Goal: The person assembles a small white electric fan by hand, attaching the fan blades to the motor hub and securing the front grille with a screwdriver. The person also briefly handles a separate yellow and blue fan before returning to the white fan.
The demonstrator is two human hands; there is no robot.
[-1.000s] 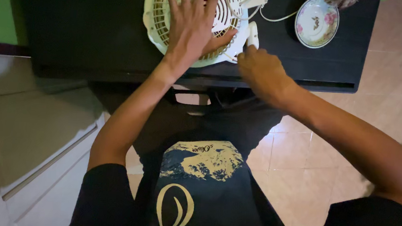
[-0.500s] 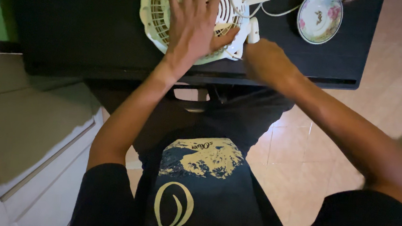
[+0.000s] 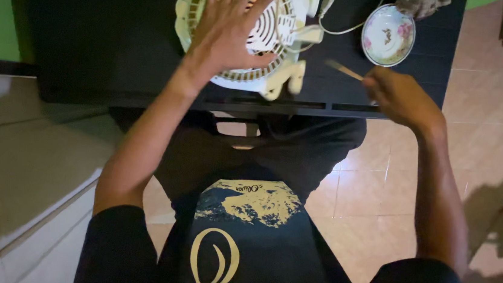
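While my left hand [image 3: 227, 33] lies open and flat on the cream fan [image 3: 237, 31] at the table's [image 3: 91, 36] far middle, my right hand [image 3: 398, 96], gripping a thin stick [image 3: 344, 70], could knock the saucer [image 3: 388, 35] just beyond it.

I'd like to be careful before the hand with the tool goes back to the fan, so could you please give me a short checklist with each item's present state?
1. Left hand flat on the fan: ok.
2. Fan lying on the black table: ok.
3. Right hand holding the thin tool: ok.
4. Tool tip clear of the fan: ok.
5. Plug out of a socket: ok.
6. Floral dish clear of the right hand: ok.
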